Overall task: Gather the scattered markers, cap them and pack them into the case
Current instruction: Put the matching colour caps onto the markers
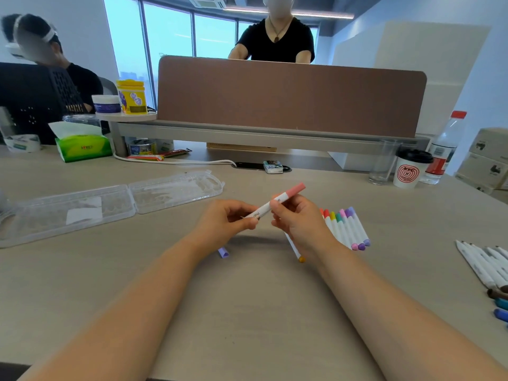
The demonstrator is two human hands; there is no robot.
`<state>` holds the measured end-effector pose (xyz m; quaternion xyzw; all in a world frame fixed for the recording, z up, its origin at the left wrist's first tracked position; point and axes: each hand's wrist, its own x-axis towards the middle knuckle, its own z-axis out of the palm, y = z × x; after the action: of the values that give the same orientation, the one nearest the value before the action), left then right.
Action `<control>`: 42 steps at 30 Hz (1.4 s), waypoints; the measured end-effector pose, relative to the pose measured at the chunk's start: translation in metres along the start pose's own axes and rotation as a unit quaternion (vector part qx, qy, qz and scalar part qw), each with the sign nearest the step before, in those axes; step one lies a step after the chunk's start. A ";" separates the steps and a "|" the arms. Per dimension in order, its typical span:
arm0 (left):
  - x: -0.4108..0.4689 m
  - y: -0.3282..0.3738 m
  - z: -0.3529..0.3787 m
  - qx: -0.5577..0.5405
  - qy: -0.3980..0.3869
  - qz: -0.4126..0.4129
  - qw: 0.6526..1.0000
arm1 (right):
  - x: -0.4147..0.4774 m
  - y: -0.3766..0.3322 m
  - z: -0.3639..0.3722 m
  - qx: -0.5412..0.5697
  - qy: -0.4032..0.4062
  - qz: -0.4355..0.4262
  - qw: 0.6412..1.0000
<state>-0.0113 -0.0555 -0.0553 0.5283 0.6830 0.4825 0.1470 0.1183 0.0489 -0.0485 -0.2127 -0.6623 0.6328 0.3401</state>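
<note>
Above the middle of the table I hold a white marker with a pink cap (277,202) in both hands. My right hand (298,220) grips its barrel just below the cap, and my left hand (228,221) pinches its lower end. A row of capped markers (347,229) lies fanned out just right of my right hand. One marker with a yellow end (296,251) lies partly under my right wrist. A loose lilac cap (223,253) lies by my left wrist. The clear plastic case (110,204) lies open at the left, with nothing but a paper slip in it.
More white markers (483,266) and loose dark caps (499,301) lie at the right edge. A paper coffee cup (409,171), a glass (383,163) and a water bottle (445,149) stand at the back right. A green tissue pack (82,147) sits at the back left. A brown divider (288,97) stands behind.
</note>
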 end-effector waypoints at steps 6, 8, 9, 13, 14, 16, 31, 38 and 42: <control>0.001 -0.014 -0.023 0.176 -0.039 -0.077 0.981 | 0.007 -0.002 -0.011 -0.077 0.027 0.014 0.997; -0.001 -0.013 -0.029 0.203 -0.071 -0.093 0.972 | 0.007 0.000 -0.012 -0.145 0.019 0.016 0.989; -0.003 -0.012 -0.031 0.203 -0.090 -0.093 0.971 | 0.007 0.001 -0.011 -0.187 0.011 0.017 0.982; -0.007 -0.012 -0.042 0.200 -0.131 -0.089 0.967 | 0.008 0.011 -0.008 -0.374 -0.013 -0.031 0.927; -0.008 -0.013 -0.044 0.207 -0.141 -0.087 0.964 | 0.009 0.013 -0.008 -0.415 -0.019 -0.045 0.909; -0.009 -0.017 -0.047 0.218 -0.155 -0.086 0.960 | 0.010 0.013 -0.006 -0.496 -0.038 -0.055 0.866; -0.002 -0.040 -0.048 0.157 0.033 -0.066 0.985 | 0.020 0.013 0.013 -0.728 -0.100 -0.115 0.669; 0.002 -0.047 -0.049 0.122 0.113 -0.046 0.985 | 0.044 0.021 0.040 -0.725 -0.192 -0.162 0.641; 0.004 -0.049 -0.048 0.092 0.120 -0.052 0.987 | 0.051 0.022 0.042 -0.722 -0.186 -0.190 0.638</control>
<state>-0.0752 -0.0753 -0.0707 0.4419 0.7635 0.4692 0.0399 0.0500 0.0589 -0.0599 -0.1382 -0.9835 -0.0994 0.0604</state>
